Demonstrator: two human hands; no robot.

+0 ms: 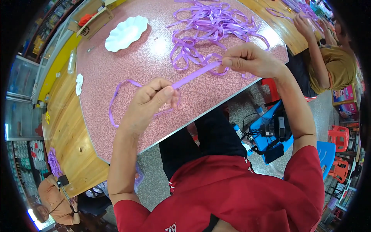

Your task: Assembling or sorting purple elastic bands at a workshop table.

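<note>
A narrow purple ribbon is stretched between my two hands above the pink speckled table. My left hand pinches one end of the taut stretch, and a loose length of ribbon curls on the tabletop beside it. Higher and to the right, my right hand pinches the other end between thumb and fingers. Just beyond the right hand lies a big tangled heap of the same purple ribbon, with loops spreading toward it.
A white scalloped dish and an open cardboard box sit at the far left. A crumpled white tissue lies at the left edge. Co-workers sit at right and lower left. A blue stool with cables and devices stands at my right.
</note>
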